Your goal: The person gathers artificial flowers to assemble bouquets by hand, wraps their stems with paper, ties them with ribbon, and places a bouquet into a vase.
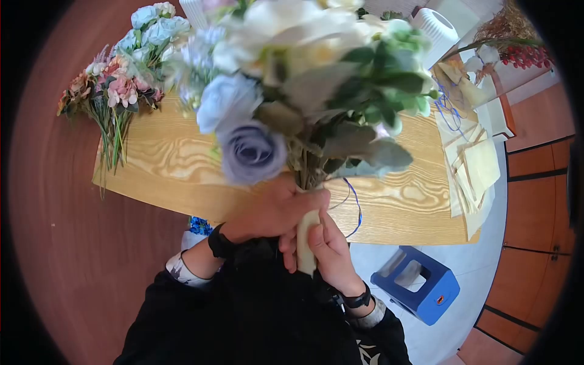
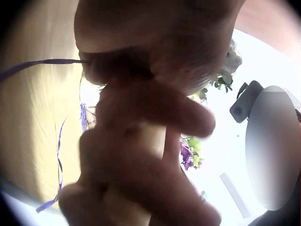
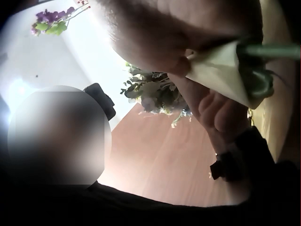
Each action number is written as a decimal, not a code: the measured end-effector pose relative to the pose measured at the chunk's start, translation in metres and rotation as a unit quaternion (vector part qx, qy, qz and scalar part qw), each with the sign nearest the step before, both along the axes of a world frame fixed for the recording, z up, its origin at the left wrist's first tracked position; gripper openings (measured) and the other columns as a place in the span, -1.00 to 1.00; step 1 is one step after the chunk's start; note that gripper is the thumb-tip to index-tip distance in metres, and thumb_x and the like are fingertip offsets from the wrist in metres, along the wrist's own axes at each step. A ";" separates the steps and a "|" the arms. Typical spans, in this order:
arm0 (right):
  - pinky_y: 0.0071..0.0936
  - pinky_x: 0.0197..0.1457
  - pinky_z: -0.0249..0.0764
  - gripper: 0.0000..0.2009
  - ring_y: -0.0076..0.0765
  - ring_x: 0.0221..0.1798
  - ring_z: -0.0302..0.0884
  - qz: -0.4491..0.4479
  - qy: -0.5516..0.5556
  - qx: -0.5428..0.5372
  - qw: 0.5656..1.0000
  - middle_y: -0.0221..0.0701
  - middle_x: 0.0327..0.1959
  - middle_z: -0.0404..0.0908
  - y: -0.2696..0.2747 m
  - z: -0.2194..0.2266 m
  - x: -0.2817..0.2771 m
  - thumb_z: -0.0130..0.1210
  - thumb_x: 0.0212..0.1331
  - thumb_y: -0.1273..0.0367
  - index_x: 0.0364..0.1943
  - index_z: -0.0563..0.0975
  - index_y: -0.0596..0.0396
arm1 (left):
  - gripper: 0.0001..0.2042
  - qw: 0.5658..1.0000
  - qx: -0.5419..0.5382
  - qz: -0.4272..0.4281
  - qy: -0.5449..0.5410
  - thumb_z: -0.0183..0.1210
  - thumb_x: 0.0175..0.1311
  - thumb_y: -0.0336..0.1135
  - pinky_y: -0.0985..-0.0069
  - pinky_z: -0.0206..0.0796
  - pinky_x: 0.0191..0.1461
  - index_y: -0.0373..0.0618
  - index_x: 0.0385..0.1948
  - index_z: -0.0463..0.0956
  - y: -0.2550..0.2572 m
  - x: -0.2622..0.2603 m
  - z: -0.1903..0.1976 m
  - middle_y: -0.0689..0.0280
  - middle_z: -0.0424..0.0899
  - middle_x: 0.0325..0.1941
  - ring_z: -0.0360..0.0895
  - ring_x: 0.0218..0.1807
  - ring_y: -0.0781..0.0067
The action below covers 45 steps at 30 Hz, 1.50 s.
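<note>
A large bouquet of artificial flowers point(image 1: 252, 151), with white, pale blue and purple blooms and green leaves, stands upright in front of me, blurred at its top. Cream wrapping paper point(image 1: 309, 243) encloses its stems below the flowers. My left hand point(image 1: 267, 210) grips the wrapped stems just under the blooms. Lower down, my right hand point(image 1: 331, 249) holds the same wrap, its thumb along the paper. In the right wrist view green stem ends point(image 3: 258, 82) poke out of the paper. A blue-purple ribbon point(image 1: 358, 213) trails from beside the hands; the left wrist view shows the ribbon point(image 2: 42, 62) running to the fingers.
On the wooden table point(image 1: 164, 164), pink flowers point(image 1: 118, 91) and blue flowers point(image 1: 158, 30) lie at the left. Cream paper sheets point(image 1: 480, 167) and a tangle of blue ribbon point(image 1: 447, 106) are at the right. A blue stool point(image 1: 435, 298) stands on the floor.
</note>
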State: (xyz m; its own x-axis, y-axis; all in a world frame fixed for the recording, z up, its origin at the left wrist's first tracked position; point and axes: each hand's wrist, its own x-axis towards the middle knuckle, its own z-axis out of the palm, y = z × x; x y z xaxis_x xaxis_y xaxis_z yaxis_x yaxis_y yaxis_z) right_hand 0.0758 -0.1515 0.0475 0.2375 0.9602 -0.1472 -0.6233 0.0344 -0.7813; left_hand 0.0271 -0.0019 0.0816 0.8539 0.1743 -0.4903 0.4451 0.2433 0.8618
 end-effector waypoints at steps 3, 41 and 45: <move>-0.61 -0.38 0.36 -0.64 -0.55 -0.48 0.40 -0.011 -0.028 -0.035 0.999 -0.39 -0.42 0.43 -0.002 -0.005 0.000 -0.31 0.34 0.14 -0.24 0.35 0.19 | -0.82 0.988 0.080 0.038 -0.126 0.00 0.16 -0.31 0.69 0.21 -0.60 -0.19 -0.57 0.44 0.004 0.002 -0.016 0.41 0.49 -0.58 0.38 -0.61 0.73; -0.73 -0.71 -0.12 -0.55 -0.71 -0.75 -0.01 -0.133 0.046 -0.018 0.990 -0.47 -0.68 0.25 0.009 -0.012 -0.008 -0.11 0.25 0.13 0.06 0.21 0.17 | -0.80 0.909 0.347 -0.165 -0.161 0.06 0.01 -0.55 0.54 0.33 -0.28 -0.16 -0.29 0.54 0.035 -0.004 0.001 0.20 0.59 -0.41 0.52 -0.38 0.41; -0.73 -0.71 -0.13 -0.46 -0.70 -0.75 -0.01 -0.115 0.040 -0.017 0.992 -0.46 -0.68 0.26 0.007 -0.013 -0.006 -0.09 0.24 0.14 0.21 0.07 0.08 | -0.84 0.843 0.480 -0.200 -0.139 0.10 -0.01 -0.47 0.46 0.32 -0.39 -0.12 -0.35 0.55 0.041 -0.002 0.006 0.11 0.56 -0.47 0.50 -0.47 0.23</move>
